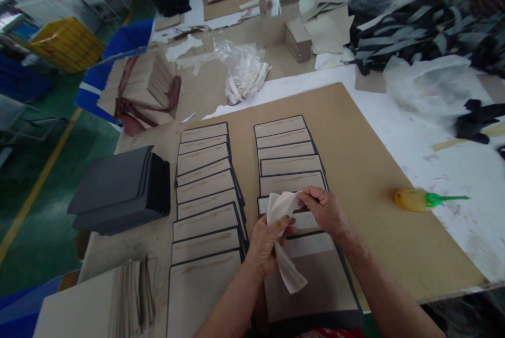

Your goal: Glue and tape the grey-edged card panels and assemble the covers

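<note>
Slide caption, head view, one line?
Left hand and right hand hold pale strips by two columns of overlapping boards, bottle to the right.

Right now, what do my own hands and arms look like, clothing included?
Your left hand and right hand are gloveless. Both forearms are bare, with no sleeve or watch visible. Red patterned cloth, perhaps your clothing, shows at the bottom edge.
</note>
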Tool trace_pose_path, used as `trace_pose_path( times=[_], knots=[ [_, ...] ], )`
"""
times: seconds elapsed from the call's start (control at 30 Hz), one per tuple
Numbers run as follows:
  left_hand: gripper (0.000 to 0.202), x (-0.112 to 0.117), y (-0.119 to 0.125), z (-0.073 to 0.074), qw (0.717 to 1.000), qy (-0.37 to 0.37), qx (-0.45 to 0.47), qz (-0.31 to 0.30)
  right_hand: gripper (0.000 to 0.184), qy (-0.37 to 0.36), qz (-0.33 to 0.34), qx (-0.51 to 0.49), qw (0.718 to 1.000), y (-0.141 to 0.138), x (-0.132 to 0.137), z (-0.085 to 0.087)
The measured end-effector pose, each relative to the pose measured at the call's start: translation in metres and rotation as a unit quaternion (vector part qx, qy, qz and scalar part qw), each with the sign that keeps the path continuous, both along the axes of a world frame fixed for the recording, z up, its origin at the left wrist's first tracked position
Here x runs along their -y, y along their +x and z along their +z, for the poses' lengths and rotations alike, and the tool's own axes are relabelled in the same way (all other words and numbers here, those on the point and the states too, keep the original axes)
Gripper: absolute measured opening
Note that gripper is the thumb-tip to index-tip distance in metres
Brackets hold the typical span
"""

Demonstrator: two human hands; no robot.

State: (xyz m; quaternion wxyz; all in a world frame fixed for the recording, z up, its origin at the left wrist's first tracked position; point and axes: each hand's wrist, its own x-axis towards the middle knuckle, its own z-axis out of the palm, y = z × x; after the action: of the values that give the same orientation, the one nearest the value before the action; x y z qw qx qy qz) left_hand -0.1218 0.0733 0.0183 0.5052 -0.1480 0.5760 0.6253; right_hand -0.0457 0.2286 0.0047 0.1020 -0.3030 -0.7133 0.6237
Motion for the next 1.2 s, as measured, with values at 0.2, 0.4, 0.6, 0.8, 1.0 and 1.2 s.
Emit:
trace_pose_path(
  times=[0.2,0.4,0.6,0.8,1.0,1.2],
  knots=[
    [0.046,-0.009,-0.004,-0.003,0.997,-0.024,0.015,0.078,0.029,0.027,-0.023,-0.010,0.999,0.004,-0.022,-0.006],
    [0.041,-0.010,-0.012,-0.013,0.985,-0.049,-0.040,0.159,0.032,-0.019,-0.108,0.048,0.993,0.019,-0.048,-0.037],
    [0.040,-0.017,-0.029,-0.019,0.967,-0.073,-0.091,0.228,0.033,-0.008,-0.126,0.038,0.991,0.019,-0.058,-0.058],
    [0.037,-0.032,-0.050,-0.029,0.961,-0.068,-0.128,0.236,0.032,0.093,-0.170,0.017,0.981,0.015,-0.057,-0.075],
    [0.039,-0.042,-0.066,-0.049,0.959,-0.091,-0.173,0.204,0.033,0.139,-0.207,0.037,0.968,0.014,-0.056,-0.084],
    [0.034,-0.046,-0.070,-0.064,0.949,-0.124,-0.229,0.178,0.034,0.152,-0.243,0.048,0.957,0.010,-0.057,-0.095]
  ],
)
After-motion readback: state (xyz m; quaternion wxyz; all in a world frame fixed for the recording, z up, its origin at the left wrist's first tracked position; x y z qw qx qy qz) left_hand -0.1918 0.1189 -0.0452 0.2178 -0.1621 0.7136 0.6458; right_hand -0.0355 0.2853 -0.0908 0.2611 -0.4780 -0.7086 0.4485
